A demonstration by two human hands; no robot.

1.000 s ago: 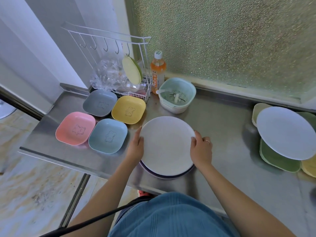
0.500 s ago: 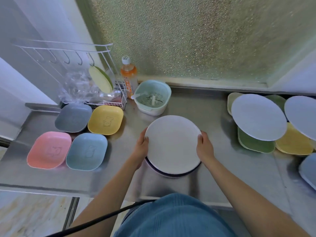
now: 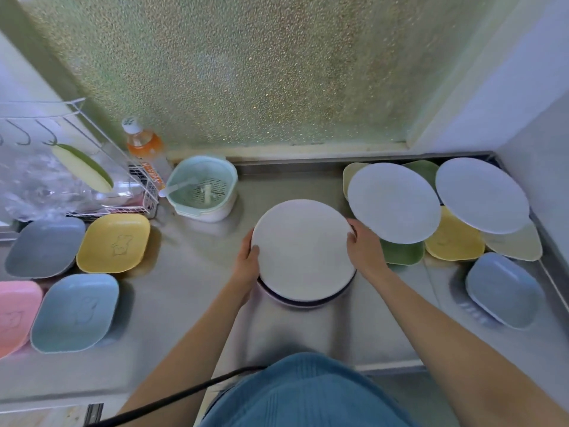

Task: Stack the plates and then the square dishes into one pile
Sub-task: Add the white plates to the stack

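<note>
Gripping the round white plate (image 3: 303,249) at opposite rims, left hand (image 3: 248,260) and right hand (image 3: 363,249), squaring it over the pile beneath.

A steel counter (image 3: 191,282) runs under a frosted, pebbled window pane (image 3: 246,66). At the back left stands a white wire rack (image 3: 92,167) with hooks along its top rail; crumpled clear plastic (image 3: 34,183) lies inside it. Just right of the rack stands an orange drink bottle (image 3: 144,149) with a white cap. Beside the bottle sits a pale green strainer basket (image 3: 203,188), a white spoon-like handle resting in it. A black cable (image 3: 172,396) crosses the bottom edge.
</note>
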